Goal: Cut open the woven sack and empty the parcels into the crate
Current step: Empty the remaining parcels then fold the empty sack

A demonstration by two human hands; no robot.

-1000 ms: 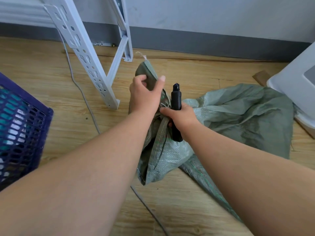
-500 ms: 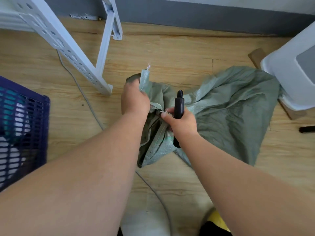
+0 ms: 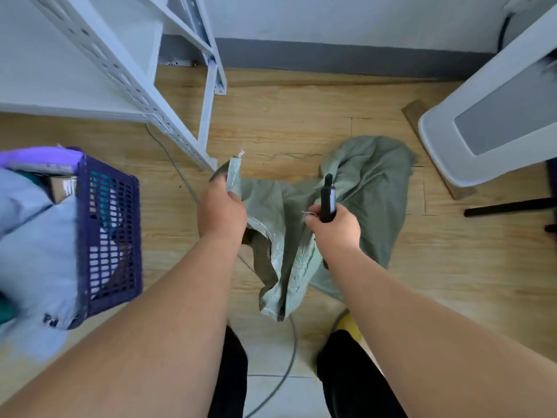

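The green woven sack [image 3: 370, 188] hangs limp and flat, its far end trailing on the wooden floor. My left hand [image 3: 220, 211] grips one corner of the sack's mouth and holds it up. My right hand [image 3: 333, 230] holds a black utility knife [image 3: 327, 199] upright and also pinches the sack's other edge, with a thread showing at the fingers. The purple slotted crate [image 3: 110, 236] stands at the left, filled with pale blue and teal parcels [image 3: 33, 236] that bulge above its rim.
A white metal shelving rack [image 3: 126, 76] stands at the upper left, one leg close to my left hand. A white appliance [image 3: 494, 116] sits at the right on a wooden board. A grey cable [image 3: 289, 351] runs across the floor between my legs.
My hands have moved apart, spreading the sack's mouth wider. The view has pulled back and tilted down, so the crate with its parcels and my legs now show.
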